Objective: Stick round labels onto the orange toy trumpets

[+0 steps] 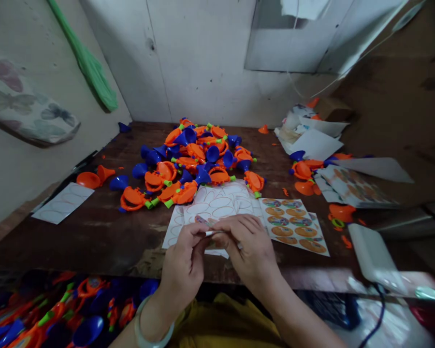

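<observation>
My left hand (186, 253) and my right hand (248, 246) meet over the front of the table, fingertips pinched together. Between them is a small sticker sheet (210, 233), seen mostly edge-on as a white strip and largely hidden by the fingers. Under and behind the hands lie white backing sheets (217, 200) with oval outlines. Just right of my right hand are sheets of oval printed stickers (293, 222). Beyond the sheets is a pile of orange and blue toy trumpets (195, 162) with green mouthpieces.
A used backing sheet (63, 203) and orange funnel pieces (94, 177) lie at the left. More sticker sheets (358, 186), papers (311, 137) and a white power bank (373, 256) with a cable are at the right. Many toy trumpets (89, 331) fill the space below the table's left front edge.
</observation>
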`<state>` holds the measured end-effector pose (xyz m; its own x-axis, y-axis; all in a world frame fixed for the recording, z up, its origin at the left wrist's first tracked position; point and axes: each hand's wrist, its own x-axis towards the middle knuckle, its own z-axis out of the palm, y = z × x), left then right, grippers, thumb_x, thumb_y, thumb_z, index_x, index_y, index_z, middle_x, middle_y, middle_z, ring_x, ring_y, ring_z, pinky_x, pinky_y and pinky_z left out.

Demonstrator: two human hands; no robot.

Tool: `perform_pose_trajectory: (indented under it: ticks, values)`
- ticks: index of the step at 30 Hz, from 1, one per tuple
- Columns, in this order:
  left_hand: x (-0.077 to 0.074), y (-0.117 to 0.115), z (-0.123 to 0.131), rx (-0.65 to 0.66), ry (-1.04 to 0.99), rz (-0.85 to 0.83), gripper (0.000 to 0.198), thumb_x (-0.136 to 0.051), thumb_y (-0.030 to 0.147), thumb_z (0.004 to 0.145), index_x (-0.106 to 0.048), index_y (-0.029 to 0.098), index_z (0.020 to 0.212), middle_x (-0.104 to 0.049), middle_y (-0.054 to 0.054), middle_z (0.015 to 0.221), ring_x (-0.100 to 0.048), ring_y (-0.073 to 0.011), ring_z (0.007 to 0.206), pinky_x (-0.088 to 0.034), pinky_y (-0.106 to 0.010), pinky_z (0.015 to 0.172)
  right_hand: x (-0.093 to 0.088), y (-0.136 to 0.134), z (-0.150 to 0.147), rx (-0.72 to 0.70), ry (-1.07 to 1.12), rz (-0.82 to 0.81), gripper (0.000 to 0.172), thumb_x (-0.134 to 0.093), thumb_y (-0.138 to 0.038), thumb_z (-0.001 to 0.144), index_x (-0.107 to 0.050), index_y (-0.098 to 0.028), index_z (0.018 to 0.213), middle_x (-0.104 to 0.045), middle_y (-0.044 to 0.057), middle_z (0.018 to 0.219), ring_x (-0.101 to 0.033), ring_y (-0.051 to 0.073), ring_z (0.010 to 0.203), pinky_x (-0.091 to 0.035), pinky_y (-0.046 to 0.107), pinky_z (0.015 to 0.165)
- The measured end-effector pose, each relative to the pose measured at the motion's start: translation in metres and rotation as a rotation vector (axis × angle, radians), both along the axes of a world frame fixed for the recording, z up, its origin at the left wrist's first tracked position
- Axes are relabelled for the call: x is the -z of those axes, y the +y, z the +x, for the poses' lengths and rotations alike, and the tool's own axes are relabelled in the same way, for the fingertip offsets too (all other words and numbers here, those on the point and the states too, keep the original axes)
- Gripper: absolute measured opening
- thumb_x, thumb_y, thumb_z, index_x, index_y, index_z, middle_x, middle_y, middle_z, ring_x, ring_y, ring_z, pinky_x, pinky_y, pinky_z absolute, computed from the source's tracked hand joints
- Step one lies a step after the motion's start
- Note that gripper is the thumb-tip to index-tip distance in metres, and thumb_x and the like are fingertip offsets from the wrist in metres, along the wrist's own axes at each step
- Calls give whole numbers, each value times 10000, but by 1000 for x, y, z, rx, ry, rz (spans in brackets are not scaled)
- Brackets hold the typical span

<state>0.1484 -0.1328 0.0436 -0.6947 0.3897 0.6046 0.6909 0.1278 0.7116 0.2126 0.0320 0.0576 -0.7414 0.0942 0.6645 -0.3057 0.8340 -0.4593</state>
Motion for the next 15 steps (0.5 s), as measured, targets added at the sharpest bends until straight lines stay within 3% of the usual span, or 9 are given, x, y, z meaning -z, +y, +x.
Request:
perform_pose_trajectory:
  ticks: [2,6,9,11,13,15]
  values:
    - [2,-1,-1,-4,-24,-16,333,-565,4,973,-637,259,1175,-864,40,914,-852,-115,782,-615,-130,718,-1,-1,-4,-5,14,-38,104,-692,-240,1099,-745,-234,1010,-854,-2,916,-797,191,870,-544,340,803]
    - [4,-7,-3,93,-241,-29,291,-554,39,999,-623,264,1170,-849,29,939,-826,-116,801,-619,-165,754,2,-1,-10,-52,83,-93,133,-684,-162,1084,-757,-243,1008,-850,-6,878,-808,181,850,-585,316,778]
    - [0,-10,-3,220,-519,55,105,-678,203,1031,-654,246,1124,-812,19,882,-768,-126,746,-599,-183,695,9,2,-14,-73,216,-33,150,-678,-128,1071,-776,-238,1094,-864,19,953,-807,181,858,-595,329,780]
    - [-3,-9,-4,279,-672,129,152,-761,352,1020,-683,225,1054,-768,18,813,-702,-125,677,-562,-186,629,16,5,-15,-93,336,25,209,-649,-126,1076,-792,-232,1185,-866,51,1027,-802,188,881,-602,341,776]
    - [-4,-7,-9,249,-738,201,266,-791,442,1005,-698,205,929,-721,17,764,-649,-117,657,-538,-185,620,22,5,-10,-141,376,70,268,-653,-141,1066,-802,-264,1251,-866,54,1060,-802,211,950,-630,365,823]
    - [-2,-6,-17,134,-759,261,349,-809,487,986,-690,195,835,-675,23,723,-599,-109,632,-509,-179,597,26,2,3,-145,195,12,254,-747,-243,1029,-823,-399,1215,-867,-20,1022,-795,215,996,-652,387,928]
